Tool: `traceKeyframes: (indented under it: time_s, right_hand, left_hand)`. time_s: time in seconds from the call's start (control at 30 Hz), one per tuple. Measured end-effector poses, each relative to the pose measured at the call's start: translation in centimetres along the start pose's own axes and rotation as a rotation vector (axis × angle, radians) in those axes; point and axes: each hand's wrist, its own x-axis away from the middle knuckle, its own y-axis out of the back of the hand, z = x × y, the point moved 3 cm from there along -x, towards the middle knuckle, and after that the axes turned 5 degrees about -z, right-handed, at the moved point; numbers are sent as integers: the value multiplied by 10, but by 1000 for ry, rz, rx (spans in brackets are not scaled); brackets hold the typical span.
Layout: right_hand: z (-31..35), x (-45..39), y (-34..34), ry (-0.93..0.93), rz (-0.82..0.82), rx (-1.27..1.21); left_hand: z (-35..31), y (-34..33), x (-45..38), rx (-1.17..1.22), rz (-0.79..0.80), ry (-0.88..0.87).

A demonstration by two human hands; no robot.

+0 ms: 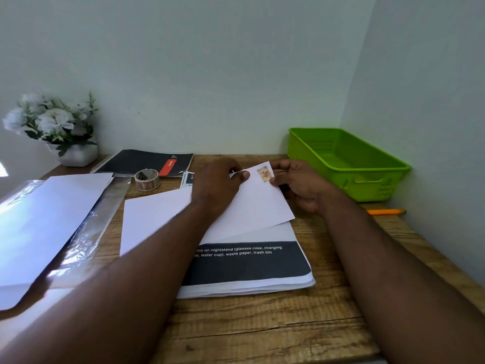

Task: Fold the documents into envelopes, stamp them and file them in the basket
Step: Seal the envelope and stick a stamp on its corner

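documents (252, 264): lay stacked nearest you on the desk (262, 332).
envelope (252, 206): rested tilted on that stack.
your left hand (219, 183): pinched its top edge.
your right hand (299, 183): pinched the corner beside the stamp (264, 174).
basket (349, 164): sat far right.

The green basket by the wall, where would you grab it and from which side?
Take the green basket by the slot handle in its near end wall, coming from the front of the desk. That cutout faces the person. The far end and right side sit close to the walls, so a grip there would be cramped.
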Motion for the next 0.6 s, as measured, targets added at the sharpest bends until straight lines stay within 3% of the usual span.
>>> traceKeyframes:
  time_s: [0.13, 0.23, 0.37, 0.6]
  right_hand:
    - [9, 5, 0, 40, -71, -8]
    - [16, 8, 0, 117, -126, -63]
    - [33, 14, 0, 239, -146, -133]
    - [58, 30, 23, 480, -178, -444]
  left_hand:
    - [-11, 10, -1, -71, -12, -35]
    - [-8, 26, -9, -207, 132, 8]
    - [-2, 52, -20, -25, 231, 29]
    - [-38, 98, -49, 261, -90, 58]
